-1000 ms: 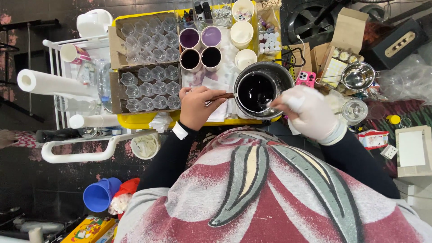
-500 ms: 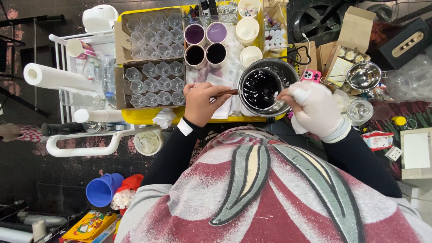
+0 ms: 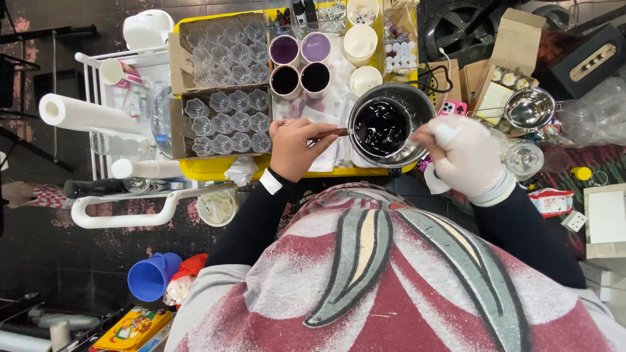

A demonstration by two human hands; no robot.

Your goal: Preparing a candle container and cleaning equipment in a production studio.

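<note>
Since a moment ago both hands have drifted slightly outward from the bowl, though the work looks much the same. My left hand [image 3: 295,148] is bare, curled closed around a thin stirring stick [image 3: 331,133] whose far end dips into the dark liquid inside the metal bowl [image 3: 391,124]; the wrist is bent inward and the black sleeve runs back toward my chest. My right hand [image 3: 464,156] wears a white glove and sits against the bowl's right rim, fingers folded in as if steadying it, though I cannot tell exactly how they grip. That bowl stands at the near edge of the yellow tray [image 3: 215,168] on the counter. Just beyond it are four cups [image 3: 300,63] of purple and dark liquid, and to the left lie cardboard trays of small clear cups [image 3: 225,120].
</note>
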